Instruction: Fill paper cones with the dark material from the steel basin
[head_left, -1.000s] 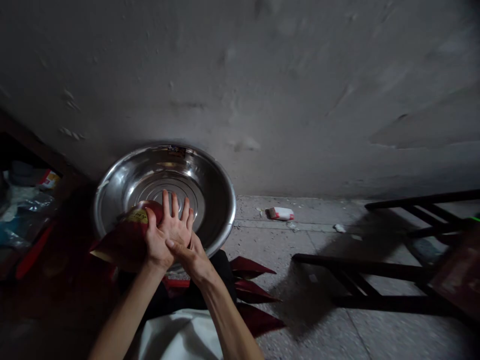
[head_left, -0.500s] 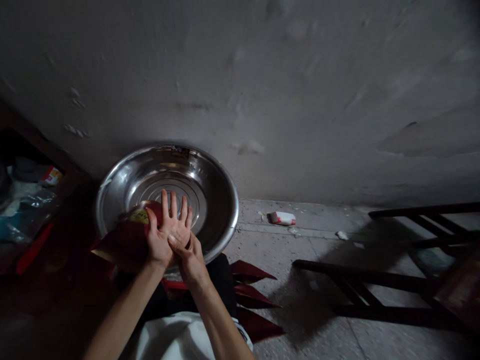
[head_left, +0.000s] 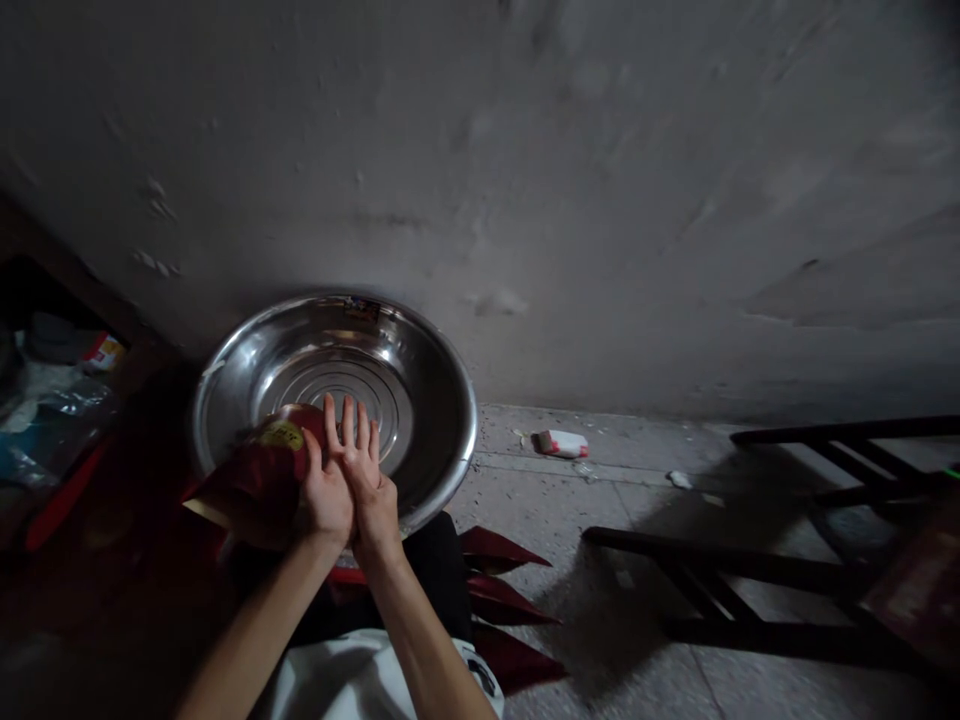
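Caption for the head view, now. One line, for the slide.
Right hand against the open left hand, beside a dark red packet at a shiny metal basin.

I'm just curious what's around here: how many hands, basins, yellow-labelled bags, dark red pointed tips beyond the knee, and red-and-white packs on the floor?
Hands (left hand, right hand): 2
Metal basin: 1
Yellow-labelled bag: 1
Dark red pointed tips: 3
Red-and-white pack: 1
Total: 8
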